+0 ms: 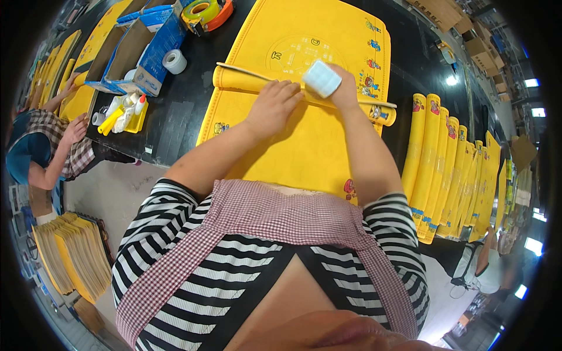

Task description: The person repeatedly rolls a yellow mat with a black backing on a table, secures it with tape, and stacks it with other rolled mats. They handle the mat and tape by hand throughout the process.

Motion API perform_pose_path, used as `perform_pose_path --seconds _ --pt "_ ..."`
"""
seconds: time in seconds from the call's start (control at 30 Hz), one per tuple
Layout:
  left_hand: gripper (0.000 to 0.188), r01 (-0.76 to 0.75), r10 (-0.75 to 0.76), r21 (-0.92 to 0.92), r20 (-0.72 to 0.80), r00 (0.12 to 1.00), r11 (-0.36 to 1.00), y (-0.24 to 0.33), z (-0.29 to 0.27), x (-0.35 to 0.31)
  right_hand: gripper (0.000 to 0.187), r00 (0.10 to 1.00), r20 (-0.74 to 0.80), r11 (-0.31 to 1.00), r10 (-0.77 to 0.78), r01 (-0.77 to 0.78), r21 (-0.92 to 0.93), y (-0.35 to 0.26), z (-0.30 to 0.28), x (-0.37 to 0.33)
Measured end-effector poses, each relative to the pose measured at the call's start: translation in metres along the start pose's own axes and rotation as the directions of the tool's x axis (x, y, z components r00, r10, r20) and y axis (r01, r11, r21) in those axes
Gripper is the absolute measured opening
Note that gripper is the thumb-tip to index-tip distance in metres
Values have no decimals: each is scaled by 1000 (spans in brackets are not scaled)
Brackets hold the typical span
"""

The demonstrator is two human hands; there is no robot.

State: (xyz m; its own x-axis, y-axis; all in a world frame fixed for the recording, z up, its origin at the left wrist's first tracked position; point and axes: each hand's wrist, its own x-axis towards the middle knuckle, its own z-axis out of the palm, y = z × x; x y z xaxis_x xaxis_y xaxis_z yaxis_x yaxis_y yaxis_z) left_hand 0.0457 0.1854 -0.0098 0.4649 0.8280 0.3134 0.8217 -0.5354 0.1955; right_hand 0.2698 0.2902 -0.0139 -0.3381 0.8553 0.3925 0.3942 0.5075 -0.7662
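Observation:
A yellow printed mat (293, 143) lies on the black table in front of me, with cartoon figures along its edge and a round pattern. Across its middle runs a rolled part (241, 80) with a thin rod (383, 105) sticking out at both ends. My left hand (275, 104) lies on this roll, fingers stretched over it. Just right of it, my right hand (346, 89) grips a pale blue-white block (322, 79), held over the roll. What the block is, I cannot tell. The right fingers are partly hidden behind it.
Several rolled yellow mats (430, 158) lie side by side on the right. At the left stand a blue cardboard box (143, 55), a white roll (174, 61), a tape dispenser (206, 13) and a yellow tray (136, 120). A co-worker (44, 146) is at the far left.

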Motion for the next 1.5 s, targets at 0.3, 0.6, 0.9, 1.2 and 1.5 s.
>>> perform_pose_path --seconds 0.3,0.6,0.9,1.2,1.5 --pt "70 150 -161 63 272 949 987 -50 -11 106 42 998 51 999 -31 33 -41 -4 11 12" --pt "79 183 -196 75 502 842 980 -65 -14 154 34 944 285 984 166 -142 -105 -36 16 -80" --pt "96 292 -74 -541 388 919 788 91 -23 47 42 781 -65 195 621 -74 978 -56 7 -152" --pt "50 76 242 -741 311 919 668 67 -64 -60 34 654 -345 720 673 -474 506 -69 -260 -183" --pt "33 42 90 -378 325 942 925 39 -76 -185 42 555 -580 198 596 -802 -563 22 -421 -297"
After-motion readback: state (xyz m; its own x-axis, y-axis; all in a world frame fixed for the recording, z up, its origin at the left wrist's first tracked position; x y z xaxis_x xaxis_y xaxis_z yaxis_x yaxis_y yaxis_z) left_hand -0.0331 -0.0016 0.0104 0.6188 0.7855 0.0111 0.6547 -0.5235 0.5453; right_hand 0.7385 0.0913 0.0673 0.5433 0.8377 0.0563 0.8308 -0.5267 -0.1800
